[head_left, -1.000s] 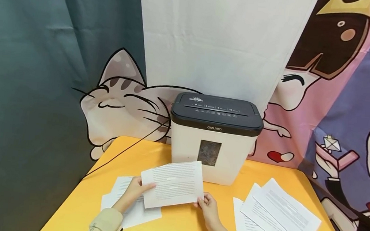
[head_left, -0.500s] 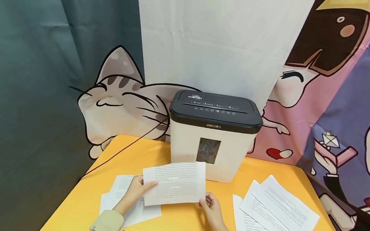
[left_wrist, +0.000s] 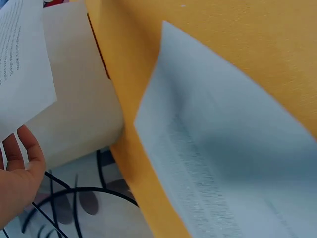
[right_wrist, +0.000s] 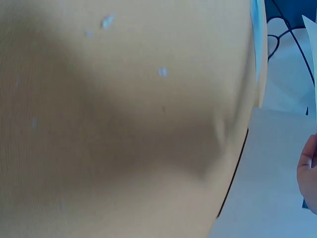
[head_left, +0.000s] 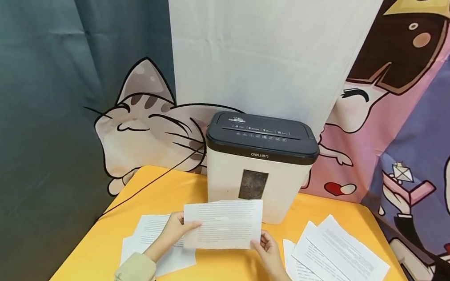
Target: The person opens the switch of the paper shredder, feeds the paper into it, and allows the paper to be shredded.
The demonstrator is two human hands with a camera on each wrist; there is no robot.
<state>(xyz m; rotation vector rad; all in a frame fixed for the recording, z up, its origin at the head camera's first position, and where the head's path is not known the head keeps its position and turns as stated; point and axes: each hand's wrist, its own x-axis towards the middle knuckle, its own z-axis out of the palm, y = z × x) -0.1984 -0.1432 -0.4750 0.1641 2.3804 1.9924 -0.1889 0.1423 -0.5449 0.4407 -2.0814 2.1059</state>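
Observation:
A printed sheet of paper (head_left: pixel 223 224) is held up between both hands, just in front of the shredder (head_left: pixel 222 171). The left hand (head_left: pixel 175 230) pinches its left edge, thumb on the printed face and fingers behind. At the lower right corner the right hand (head_left: pixel 270 251) pinches the sheet between thumb and fingers. The shredder has a white body and a dark lid (head_left: pixel 263 139) with a narrow slot across the top. In the left wrist view the left hand (left_wrist: pixel 20 173) shows beside the sheet (left_wrist: pixel 25 64); only part of the right hand (right_wrist: pixel 308 173) shows in the right wrist view.
Printed sheets (head_left: pixel 153 230) lie on the yellow table (head_left: pixel 221 274) under the left forearm. Several more sheets (head_left: pixel 343 258) overlap at the right. A thin black cord (head_left: pixel 149 183) runs along the left side. Small white scraps (right_wrist: pixel 162 72) dot the tabletop. Printed curtains hang behind.
Both hands have moved to the right with the sheet, which has turned more level. The shredder and the loose sheets stay in place; the view shifts slightly.

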